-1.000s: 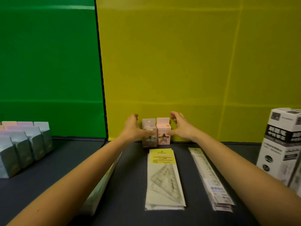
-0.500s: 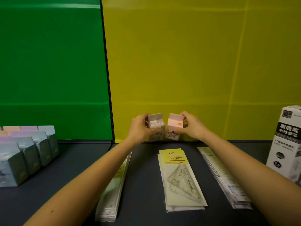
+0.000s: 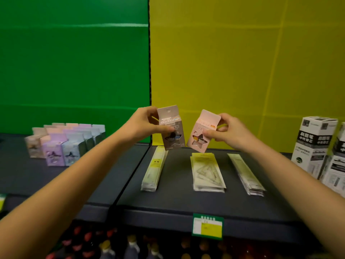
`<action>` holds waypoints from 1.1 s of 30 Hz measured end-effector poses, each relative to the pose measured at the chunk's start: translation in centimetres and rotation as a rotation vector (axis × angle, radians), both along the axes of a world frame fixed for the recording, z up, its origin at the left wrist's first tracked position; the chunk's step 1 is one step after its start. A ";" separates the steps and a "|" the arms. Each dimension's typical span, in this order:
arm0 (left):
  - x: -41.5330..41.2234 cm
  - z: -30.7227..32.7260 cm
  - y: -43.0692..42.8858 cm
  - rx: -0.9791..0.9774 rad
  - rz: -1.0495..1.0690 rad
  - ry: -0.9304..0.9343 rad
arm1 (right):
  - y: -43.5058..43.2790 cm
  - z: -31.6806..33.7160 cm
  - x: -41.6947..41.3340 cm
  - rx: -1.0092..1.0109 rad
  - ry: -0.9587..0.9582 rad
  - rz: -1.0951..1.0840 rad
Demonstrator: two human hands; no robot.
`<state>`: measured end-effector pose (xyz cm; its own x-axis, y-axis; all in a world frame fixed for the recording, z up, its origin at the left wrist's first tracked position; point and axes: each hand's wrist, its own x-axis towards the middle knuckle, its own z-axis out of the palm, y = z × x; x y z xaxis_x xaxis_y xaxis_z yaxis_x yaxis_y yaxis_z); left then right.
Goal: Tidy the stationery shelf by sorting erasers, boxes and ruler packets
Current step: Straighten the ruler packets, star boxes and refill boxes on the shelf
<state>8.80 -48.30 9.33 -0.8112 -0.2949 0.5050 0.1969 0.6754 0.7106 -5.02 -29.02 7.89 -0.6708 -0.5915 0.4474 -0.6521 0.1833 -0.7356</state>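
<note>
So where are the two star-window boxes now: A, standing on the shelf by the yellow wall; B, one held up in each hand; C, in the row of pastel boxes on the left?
B: the left hand grips the greyish box and the right hand pinches the pink box, both clear of the shelf.

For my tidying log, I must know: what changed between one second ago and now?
The left hand grips the grey box and the right hand the pink box; both boxes rose off the shelf and tilted. The packet stacks, pastel boxes and white boxes stayed put.
</note>
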 end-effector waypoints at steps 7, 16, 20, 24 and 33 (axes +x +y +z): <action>8.9 -2.2 -1.1 0.042 0.104 -0.078 | -1.6 -1.8 6.5 0.049 -0.057 0.142; 17.5 -4.6 -7.5 0.083 0.265 -0.133 | -8.9 -2.1 13.3 0.158 0.000 0.257; 20.4 -5.1 -12.4 0.089 0.324 -0.115 | -13.8 -2.7 15.5 0.144 -0.032 0.306; 22.9 -5.2 -18.4 0.055 0.338 -0.143 | -19.9 -3.0 17.5 0.136 -0.041 0.322; 25.7 -5.6 -31.8 0.003 0.280 -0.218 | -31.8 -3.3 21.8 0.152 0.102 0.268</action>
<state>34.53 -80.09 3.78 -0.7876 -0.5222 0.3271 -0.1522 0.6793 0.7179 16.78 -60.83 4.59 -0.4387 -0.8060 0.3974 -0.7608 0.0976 -0.6417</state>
